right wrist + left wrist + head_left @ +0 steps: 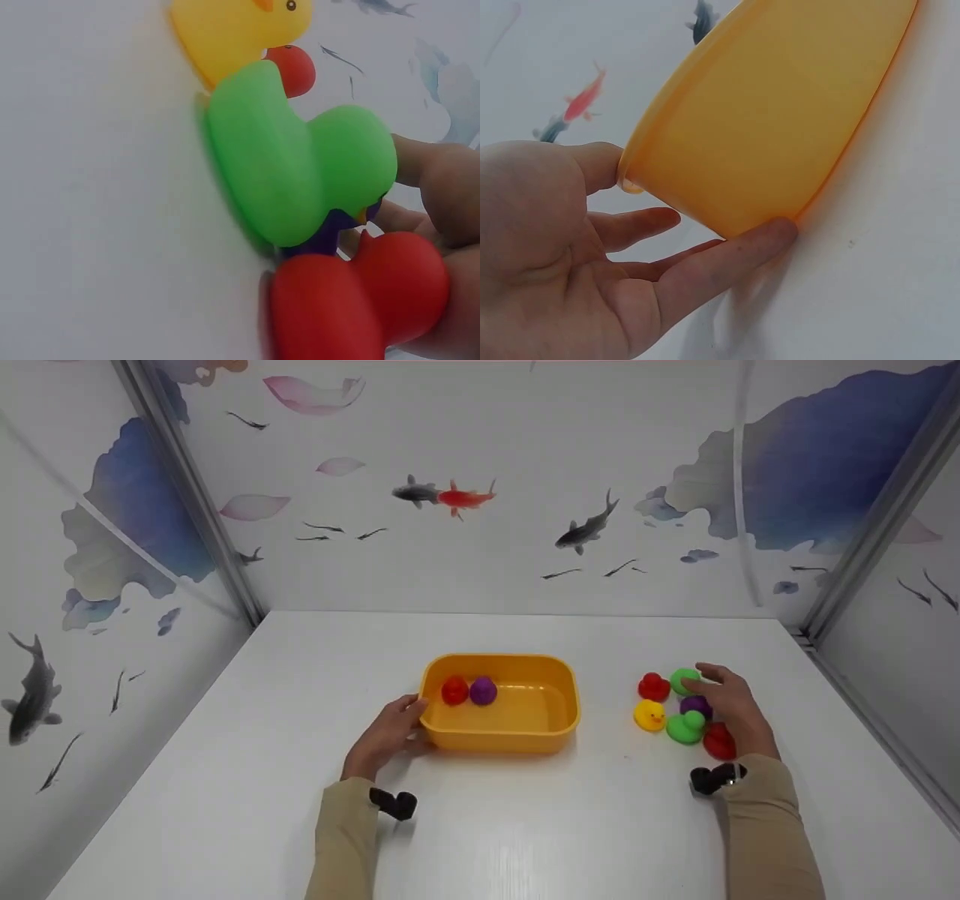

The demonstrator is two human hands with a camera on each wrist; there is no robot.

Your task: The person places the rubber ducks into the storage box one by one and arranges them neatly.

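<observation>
A yellow-orange plastic basin [536, 712] stands mid-table with a red rubber duck [454, 691] and a purple duck [483, 691] in its left part. My left hand [386, 736] holds the basin's left end, thumb at the rim and fingers against the lower wall. On the right, my right hand [736, 705] reaches over a group of ducks, its thumb and forefinger near the far green duck [681, 681]. Below them lies a purple duck [694, 706], partly hidden. A nearer green duck [259, 154] and a red duck [326, 307] sit beside the palm.
A yellow duck [649, 715] and another red duck [654, 687] stand on the left side of the group. The white table [517, 825] is bounded by side walls and a back wall [480, 570] printed with fish.
</observation>
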